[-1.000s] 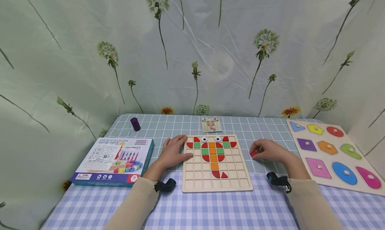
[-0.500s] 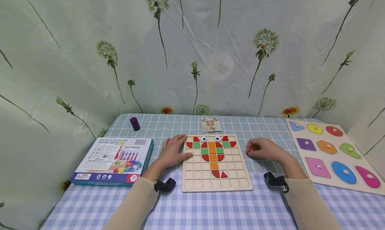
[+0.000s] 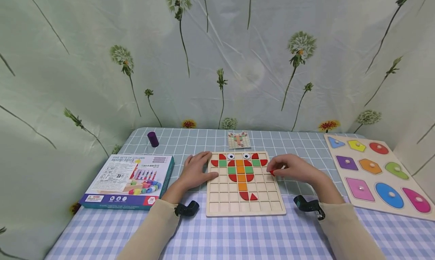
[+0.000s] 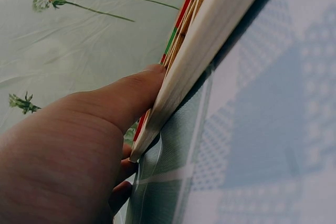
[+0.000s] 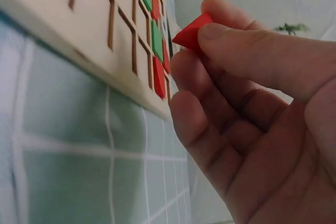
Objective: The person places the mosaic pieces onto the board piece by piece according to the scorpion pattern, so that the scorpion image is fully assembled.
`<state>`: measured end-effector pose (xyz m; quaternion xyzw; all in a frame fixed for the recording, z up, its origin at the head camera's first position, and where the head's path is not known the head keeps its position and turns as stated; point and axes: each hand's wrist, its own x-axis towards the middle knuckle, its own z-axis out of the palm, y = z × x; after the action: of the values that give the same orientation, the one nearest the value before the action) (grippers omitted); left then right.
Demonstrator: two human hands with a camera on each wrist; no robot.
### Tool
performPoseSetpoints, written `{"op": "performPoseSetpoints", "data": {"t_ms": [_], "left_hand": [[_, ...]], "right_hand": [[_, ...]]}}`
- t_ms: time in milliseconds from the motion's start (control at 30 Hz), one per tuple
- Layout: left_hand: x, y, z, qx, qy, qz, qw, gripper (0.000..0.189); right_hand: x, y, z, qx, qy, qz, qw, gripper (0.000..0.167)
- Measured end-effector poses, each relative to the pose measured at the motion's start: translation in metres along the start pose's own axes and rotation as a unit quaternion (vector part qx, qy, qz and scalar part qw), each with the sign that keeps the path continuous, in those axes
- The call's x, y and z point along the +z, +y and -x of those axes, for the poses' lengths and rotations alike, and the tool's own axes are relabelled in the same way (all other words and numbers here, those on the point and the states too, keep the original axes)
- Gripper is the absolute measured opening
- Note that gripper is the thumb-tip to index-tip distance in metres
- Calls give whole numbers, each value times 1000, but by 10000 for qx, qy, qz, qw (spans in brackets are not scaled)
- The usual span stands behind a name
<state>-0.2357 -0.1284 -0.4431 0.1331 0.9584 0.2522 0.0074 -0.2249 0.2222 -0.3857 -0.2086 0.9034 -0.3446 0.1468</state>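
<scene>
A wooden grid board [image 3: 224, 207] lies on the table, with red, green and orange tiles and two eye pieces set in it. My left hand [image 3: 195, 171] rests at its left edge. The left thumb [image 4: 136, 85] touches the board's edge and the other fingers lie along its far corner, partly hidden. My right hand [image 3: 293, 169] is at the board's right edge. Between thumb and fingertips it pinches a red triangular tile [image 5: 193, 32], held above the surface. One loose-looking red triangle [image 3: 253, 197] sits in the lower grid beside a red curved tile [image 3: 244, 195].
Behind the board lies a small pattern card [image 3: 239, 140]. To the left are a boxed bead set [image 3: 129, 180] and a purple cylinder [image 3: 153, 139]. A knobbed shape puzzle [image 3: 377, 173] lies on the right. A floral curtain [image 3: 217, 63] hangs behind the table.
My right hand has moved left, from beside the board to its right edge, carrying the red triangular tile. The left hand has stayed in place.
</scene>
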Motion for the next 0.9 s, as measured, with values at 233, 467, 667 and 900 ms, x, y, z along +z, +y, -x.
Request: {"op": "performPoseSetpoints", "data": {"t_ms": [233,467,667,900], "left_hand": [[1,0,0,-21,-14,28,10000,82],[2,-2,-1,78,38,-30,10000,82],[1,-2,-1,40,-2,4,10000,82],[0,-2,-1,5,-26,-8,10000,82]], "right_hand": [[12,-7,-5,-156,-283,82,9994,15],[19,-16,-7,-389,-605,-70,9974,9],[26,-26,-7,-751,-1005,-186,9919,10],[36,-36,-6,-762,-1455,-281,9860,9]]}}
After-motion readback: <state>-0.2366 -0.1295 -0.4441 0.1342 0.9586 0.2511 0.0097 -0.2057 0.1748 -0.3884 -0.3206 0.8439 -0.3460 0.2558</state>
